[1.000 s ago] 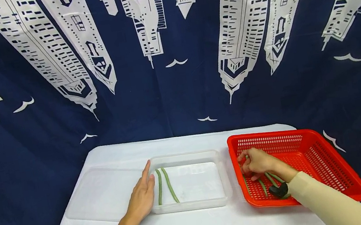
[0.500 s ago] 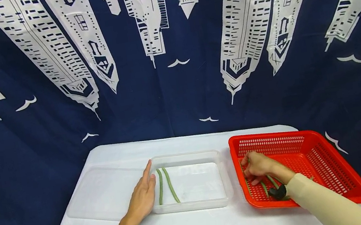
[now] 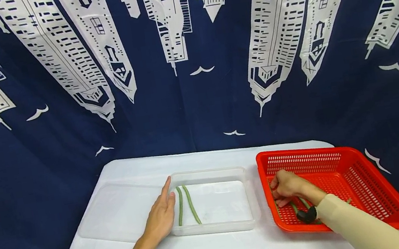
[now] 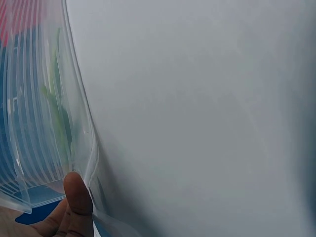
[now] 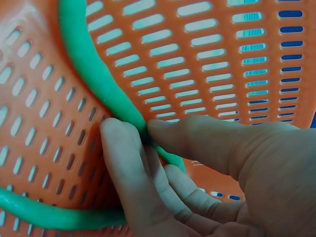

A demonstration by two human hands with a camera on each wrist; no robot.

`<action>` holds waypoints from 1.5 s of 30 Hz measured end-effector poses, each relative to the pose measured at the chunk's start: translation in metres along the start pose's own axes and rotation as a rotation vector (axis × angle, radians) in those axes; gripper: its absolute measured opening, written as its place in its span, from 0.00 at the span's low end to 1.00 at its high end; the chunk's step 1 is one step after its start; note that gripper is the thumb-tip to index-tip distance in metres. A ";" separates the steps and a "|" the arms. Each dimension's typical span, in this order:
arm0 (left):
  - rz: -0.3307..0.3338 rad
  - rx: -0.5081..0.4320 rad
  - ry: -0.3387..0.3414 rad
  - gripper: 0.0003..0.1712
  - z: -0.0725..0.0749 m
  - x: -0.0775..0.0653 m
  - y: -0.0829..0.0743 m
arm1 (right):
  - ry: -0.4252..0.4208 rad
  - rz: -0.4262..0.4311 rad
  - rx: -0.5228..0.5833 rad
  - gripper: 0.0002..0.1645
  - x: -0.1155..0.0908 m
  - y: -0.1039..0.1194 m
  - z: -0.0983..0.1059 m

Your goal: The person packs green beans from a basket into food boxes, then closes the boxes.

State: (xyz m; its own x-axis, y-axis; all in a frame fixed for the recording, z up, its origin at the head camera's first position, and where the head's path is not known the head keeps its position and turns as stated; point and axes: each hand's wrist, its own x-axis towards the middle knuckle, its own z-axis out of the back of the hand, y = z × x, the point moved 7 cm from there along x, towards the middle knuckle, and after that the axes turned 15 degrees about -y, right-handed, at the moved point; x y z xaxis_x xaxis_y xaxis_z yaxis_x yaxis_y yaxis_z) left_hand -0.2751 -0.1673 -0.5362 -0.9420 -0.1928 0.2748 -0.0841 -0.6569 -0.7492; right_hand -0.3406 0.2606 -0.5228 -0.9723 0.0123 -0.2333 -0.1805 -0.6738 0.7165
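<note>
Currently the clear box point(image 3: 216, 227) holds two beans point(image 3: 191, 204) towards its nine o'clock side. At its three o'clock sits the red basket point(image 3: 333, 179), with more beans point(image 3: 304, 202) inside; there the right hand point(image 3: 286, 185) pinches one bean point(image 5: 94, 69) between thumb and index finger, by the nine o'clock wall. The left hand point(image 3: 161, 215) touches the box's nine o'clock side, fingers straight. Compared with a second ago, the right fingers are gathered tighter; the boxed pair is unmoved.

The beans point(image 5: 91, 69) are green, the basket point(image 3: 303, 161) red, the 2 sleeves point(image 3: 359, 221) beige, and the navy cloth point(image 3: 183, 118) bears white buildings point(image 3: 272, 17).
</note>
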 end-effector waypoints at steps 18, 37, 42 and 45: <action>-0.015 0.011 -0.009 0.36 -0.001 0.001 -0.001 | 0.003 0.005 0.083 0.14 -0.003 0.005 0.012; -0.007 -0.002 -0.006 0.36 -0.005 0.002 0.002 | -0.021 0.052 0.206 0.21 -0.022 0.019 0.052; -0.001 0.003 -0.010 0.36 -0.004 0.000 0.004 | -0.029 0.066 0.204 0.23 -0.026 0.024 0.060; -0.001 0.002 -0.013 0.37 -0.003 0.000 0.003 | -0.039 0.097 0.188 0.24 -0.032 0.031 0.064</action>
State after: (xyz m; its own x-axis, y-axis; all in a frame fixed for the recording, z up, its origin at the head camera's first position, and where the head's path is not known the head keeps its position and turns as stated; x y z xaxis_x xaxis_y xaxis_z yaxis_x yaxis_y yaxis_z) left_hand -0.2763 -0.1674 -0.5406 -0.9375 -0.2016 0.2835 -0.0846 -0.6584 -0.7479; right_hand -0.3248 0.2868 -0.4506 -0.9909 -0.0147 -0.1338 -0.1063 -0.5234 0.8454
